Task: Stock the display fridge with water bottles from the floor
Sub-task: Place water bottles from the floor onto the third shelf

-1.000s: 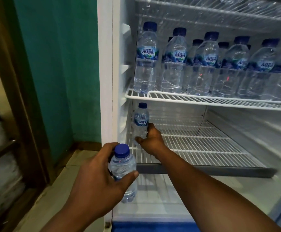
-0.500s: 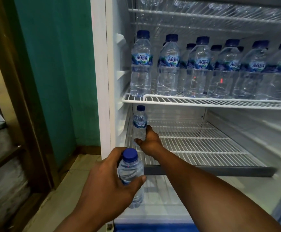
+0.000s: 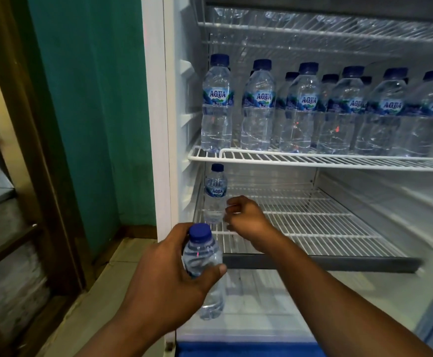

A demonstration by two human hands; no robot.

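Releasing the placed bottle (image 3: pixel 214 195) on the lower shelf (image 3: pixel 313 222), the right hand (image 3: pixel 248 222) is loosening its grip, fingers now off it; the left hand (image 3: pixel 163 279) is holding the next bottle (image 3: pixel 201 251), likely going beside it.

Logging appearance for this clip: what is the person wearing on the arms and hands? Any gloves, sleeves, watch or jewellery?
Nothing worn shows. The left hand and the right hand are bare, without gloves. The left forearm and right forearm are uncovered to the frame edge, so no sleeve is in view. No watch, bracelet or ring is visible, though some fingers are hidden.
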